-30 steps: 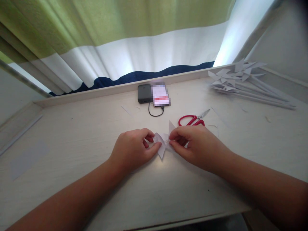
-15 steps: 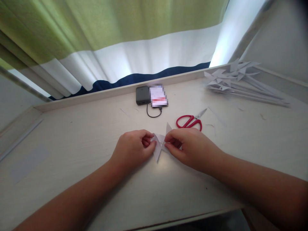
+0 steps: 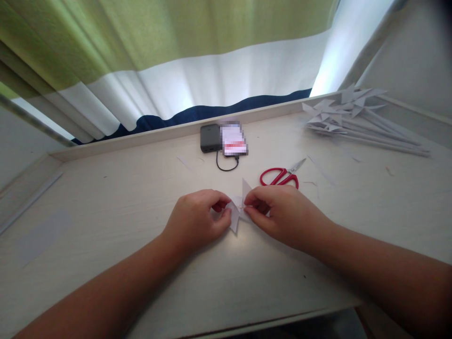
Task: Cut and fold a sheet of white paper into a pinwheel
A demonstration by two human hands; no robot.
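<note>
A white paper pinwheel point(image 3: 234, 225) with pointed blades lies low over the table between my hands. My left hand point(image 3: 199, 215) pinches its left side between thumb and fingertips. The fingers of my right hand point(image 3: 282, 212) are closed at the pinwheel's centre on a thin pale strand point(image 3: 243, 207), too small to make out clearly. One blade stands up beside the right fingertips, and part of the pinwheel is hidden behind that hand. Just beyond my right hand lie red-handled scissors point(image 3: 278, 176), blades pointing away to the right.
Several paper pinwheels on paper sticks point(image 3: 353, 115) are heaped at the back right. A dark power bank point(image 3: 209, 138) is cabled to a phone point(image 3: 233, 139) near the back ledge. At left lie a paper sheet point(image 3: 44, 238) and a rolled paper stick point(image 3: 31, 203). Paper scraps point(image 3: 321, 169) lie near the scissors.
My left fingertips have shifted slightly right, and the pinwheel has turned a little with them. The thin strand at my right fingertips now shows more clearly. The view has shifted slightly.
</note>
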